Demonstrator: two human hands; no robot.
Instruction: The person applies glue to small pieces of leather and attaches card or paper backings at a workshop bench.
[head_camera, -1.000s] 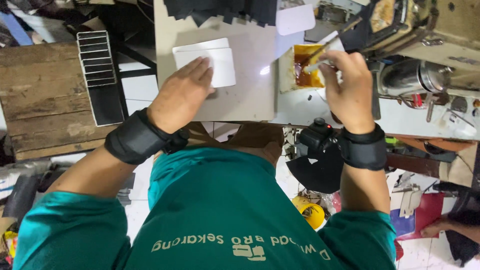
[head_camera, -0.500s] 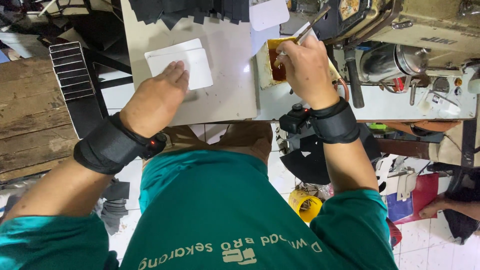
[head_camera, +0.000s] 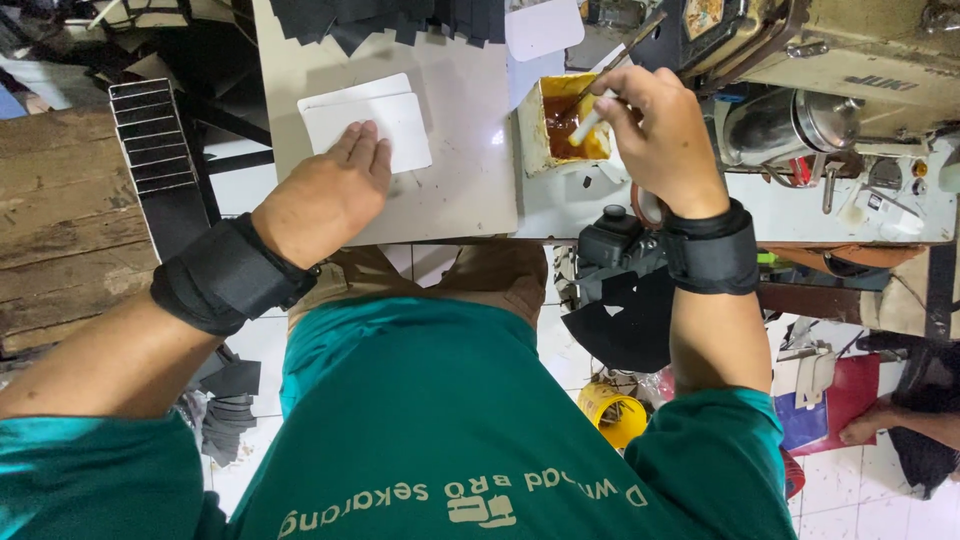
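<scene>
The counter (head_camera: 450, 190) is a pale slab whose near edge runs just above the person's knees; bare surface lies open between the two hands. A sewing machine (head_camera: 830, 70) crowds the right side, and black cut pieces (head_camera: 390, 18) overhang the far edge. The left hand (head_camera: 325, 195) rests flat, fingers together and stretched, on the near edge of a stack of white sheets (head_camera: 365, 125), whose long axis runs left to right, slightly tilted. The right hand (head_camera: 655, 130) has its fingers clamped on a thin brush (head_camera: 600, 100), which slants from upper right down left, its tip in the square tub of amber glue (head_camera: 562, 125) near the counter's right edge.
</scene>
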